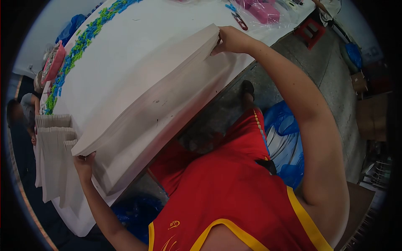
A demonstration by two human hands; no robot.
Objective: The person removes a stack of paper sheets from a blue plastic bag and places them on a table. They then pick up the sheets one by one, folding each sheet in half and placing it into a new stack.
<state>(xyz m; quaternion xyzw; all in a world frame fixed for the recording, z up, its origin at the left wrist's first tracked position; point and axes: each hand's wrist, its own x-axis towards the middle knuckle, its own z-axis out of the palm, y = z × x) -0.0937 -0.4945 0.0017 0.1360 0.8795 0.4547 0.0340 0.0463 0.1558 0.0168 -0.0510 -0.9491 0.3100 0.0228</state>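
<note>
A stack of long, pale paper sheets [155, 83] lies slantwise between my hands, its middle sagging toward the table. My left hand [84, 165] is closed on the stack's near-left corner, thumb against the edge. At the far right end, my right hand [233, 40] grips the other corner with its fingers wrapped around the sheets. Under the stack shows the white-covered table [125, 167], with a few dark marks near its front edge. Beside my left hand, folded pale sheets [54, 154] hang over the table's left end.
Blue and green small pieces [79, 46] line the table's far edge. A pink basket [55, 62] stands at the left, near a seated person [29, 108]. Thread snips [240, 21] and pink items in clear plastic [264, 10] lie at the back right. A red stool [310, 32] is on the floor.
</note>
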